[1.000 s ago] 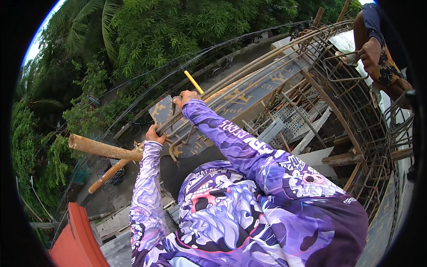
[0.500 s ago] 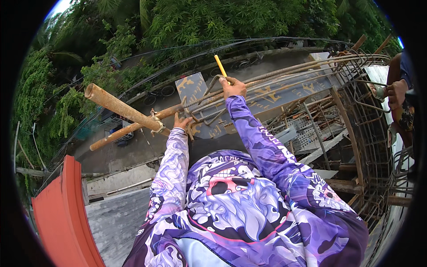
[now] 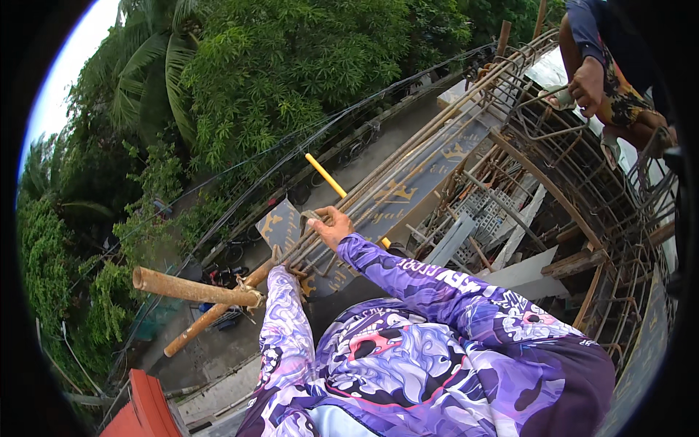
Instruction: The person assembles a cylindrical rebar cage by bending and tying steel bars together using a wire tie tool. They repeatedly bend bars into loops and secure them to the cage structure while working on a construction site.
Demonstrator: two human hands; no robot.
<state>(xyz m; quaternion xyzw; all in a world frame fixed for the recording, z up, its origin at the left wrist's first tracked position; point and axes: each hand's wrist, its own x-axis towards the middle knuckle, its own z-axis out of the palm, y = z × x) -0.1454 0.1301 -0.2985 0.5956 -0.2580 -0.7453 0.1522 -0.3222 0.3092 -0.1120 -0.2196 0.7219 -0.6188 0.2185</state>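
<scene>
The right hand point(image 3: 334, 227) curls closed around a steel bar's hooked end point(image 3: 306, 216), with a yellow rod point(image 3: 325, 175) just beyond it. Lower left, the left hand point(image 3: 277, 257) meets long rebar point(image 3: 397, 162), its grip too hidden to tell.

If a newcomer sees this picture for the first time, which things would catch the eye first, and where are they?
Probably the purple patterned shirt comes first, filling the lower middle. Next, likely the bright yellow tube, slanting out beyond the long rebars near the right hand, and the two rusty pipes crossing at the left. The red panel at lower left also stands out.
</scene>
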